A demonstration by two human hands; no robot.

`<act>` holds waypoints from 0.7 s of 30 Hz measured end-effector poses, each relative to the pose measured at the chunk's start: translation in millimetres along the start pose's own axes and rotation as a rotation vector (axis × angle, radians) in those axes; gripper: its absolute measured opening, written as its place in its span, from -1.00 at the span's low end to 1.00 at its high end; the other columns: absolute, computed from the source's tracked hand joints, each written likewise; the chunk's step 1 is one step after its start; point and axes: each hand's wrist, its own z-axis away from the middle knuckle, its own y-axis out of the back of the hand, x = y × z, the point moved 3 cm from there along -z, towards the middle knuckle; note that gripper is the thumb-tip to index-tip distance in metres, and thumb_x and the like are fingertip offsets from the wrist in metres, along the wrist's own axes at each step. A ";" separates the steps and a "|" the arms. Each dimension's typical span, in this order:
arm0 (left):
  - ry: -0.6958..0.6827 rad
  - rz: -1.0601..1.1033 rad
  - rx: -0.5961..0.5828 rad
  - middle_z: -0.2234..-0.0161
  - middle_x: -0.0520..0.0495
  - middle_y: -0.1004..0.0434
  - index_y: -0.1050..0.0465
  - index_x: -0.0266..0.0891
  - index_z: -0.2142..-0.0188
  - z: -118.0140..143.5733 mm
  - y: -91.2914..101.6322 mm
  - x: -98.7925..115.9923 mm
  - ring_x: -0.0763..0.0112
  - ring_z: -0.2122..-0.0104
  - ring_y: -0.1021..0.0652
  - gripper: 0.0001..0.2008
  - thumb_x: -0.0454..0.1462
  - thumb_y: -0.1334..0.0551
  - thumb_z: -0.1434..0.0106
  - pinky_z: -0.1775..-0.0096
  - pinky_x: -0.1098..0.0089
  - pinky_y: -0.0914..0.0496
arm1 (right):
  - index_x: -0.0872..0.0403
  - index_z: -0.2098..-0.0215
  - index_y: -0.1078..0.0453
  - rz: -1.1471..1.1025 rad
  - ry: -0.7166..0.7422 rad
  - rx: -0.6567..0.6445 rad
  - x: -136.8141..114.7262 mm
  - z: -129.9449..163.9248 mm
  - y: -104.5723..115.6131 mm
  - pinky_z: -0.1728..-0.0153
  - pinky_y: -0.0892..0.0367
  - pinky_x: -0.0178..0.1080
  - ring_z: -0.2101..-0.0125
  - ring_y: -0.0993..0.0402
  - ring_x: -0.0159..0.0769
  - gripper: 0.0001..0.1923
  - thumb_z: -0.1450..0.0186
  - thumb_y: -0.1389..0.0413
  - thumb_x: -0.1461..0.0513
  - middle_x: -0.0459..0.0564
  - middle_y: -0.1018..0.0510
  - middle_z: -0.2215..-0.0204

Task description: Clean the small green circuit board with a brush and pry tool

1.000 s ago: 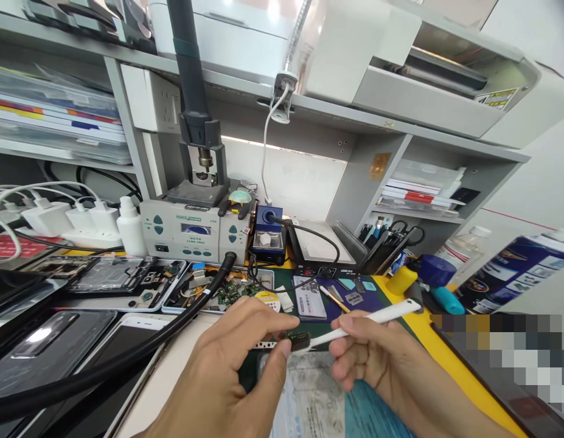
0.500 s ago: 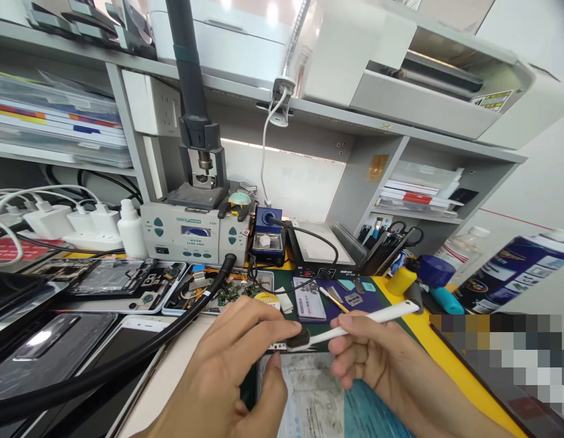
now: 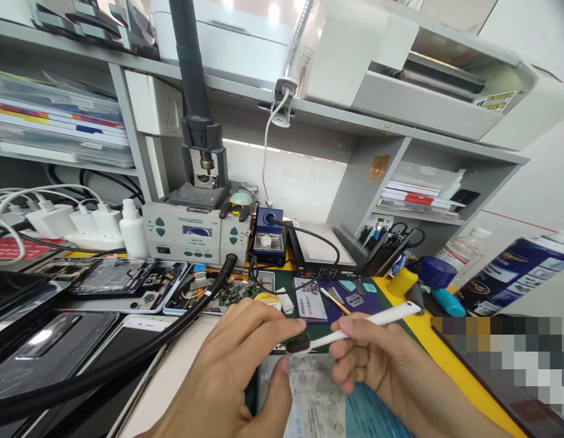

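Observation:
My right hand [image 3: 377,359] grips a white-handled toothbrush [image 3: 373,319], thumb on top and fingers curled beneath. The dark-bristled head points left, with its bristles facing up. Beside that head is my left hand [image 3: 245,371], its thumb and index finger apart around the brush end. The index fingertip is close to the bristles; whether it touches them I cannot tell. A small silver part with holes [image 3: 279,348] shows partly under the left fingers, mostly hidden. Under both hands lies a stained grey-and-teal work surface [image 3: 318,383].
A thick black hose [image 3: 140,347] crosses the left side over phones. Behind stand a hot-air station [image 3: 197,231], a tray of small circuit parts [image 3: 236,292] and a black heating unit [image 3: 327,249]. Blades and a cotton swab [image 3: 334,299] lie beyond the brush; a spray can [image 3: 514,274] leans at right.
My left thumb and index finger have spread slightly. The brush head has shifted and tilted a little beside the index finger, while my right hand keeps its grip.

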 end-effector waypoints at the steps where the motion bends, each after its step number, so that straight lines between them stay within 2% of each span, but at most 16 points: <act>1: 0.002 0.000 -0.020 0.17 -0.04 -0.51 -0.47 -0.17 0.01 0.1 -0.7 -0.2 0.34 0.17 -0.53 -0.63 -0.50 -0.13 -0.26 0.08 0.34 -0.46 | 0.18 0.39 -0.57 -0.004 0.000 -0.003 -0.1 0.0 -0.3 0.46 -0.50 -0.28 0.52 -0.59 -0.27 -0.83 -0.27 -0.31 0.20 0.06 -0.66 0.46; 6: -0.002 0.003 -0.058 0.18 -0.07 -0.51 -0.49 -0.20 0.03 -0.2 -1.6 -0.9 0.29 0.17 -0.53 -0.65 -0.48 -0.13 -0.26 0.11 0.27 -0.46 | 0.17 0.35 -0.58 -0.017 0.003 -0.012 0.9 -0.2 0.8 0.47 -0.50 -0.29 0.52 -0.60 -0.27 -0.84 -0.28 -0.31 0.20 0.05 -0.67 0.47; 15: -0.064 -0.041 -0.033 0.24 -0.05 -0.52 -0.49 -0.19 0.08 -1.5 -2.3 -1.1 0.28 0.23 -0.50 -0.71 -0.47 -0.20 -0.25 0.17 0.23 -0.40 | 0.17 0.34 -0.57 -0.018 -0.001 -0.014 2.8 -1.1 2.3 0.48 -0.48 -0.29 0.53 -0.60 -0.26 -0.84 -0.29 -0.29 0.20 0.05 -0.66 0.49; 19: -0.127 -0.025 0.024 0.30 -0.02 -0.54 -0.51 -0.20 0.13 -1.4 -1.6 -3.0 0.29 0.29 -0.51 -0.75 -0.45 -0.23 -0.21 0.22 0.23 -0.41 | 0.17 0.35 -0.56 -0.021 -0.010 0.004 2.6 -1.3 2.4 0.50 -0.48 -0.29 0.53 -0.60 -0.25 -0.84 -0.26 -0.32 0.20 0.06 -0.66 0.49; 21: -0.093 -0.037 0.016 0.27 -0.03 -0.55 -0.51 -0.20 0.11 -1.2 -2.1 -4.0 0.27 0.27 -0.53 -0.72 -0.47 -0.23 -0.21 0.22 0.22 -0.42 | 0.17 0.36 -0.57 -0.024 -0.015 0.020 2.5 -0.8 2.5 0.51 -0.47 -0.29 0.54 -0.59 -0.25 -0.83 -0.25 -0.33 0.20 0.05 -0.65 0.50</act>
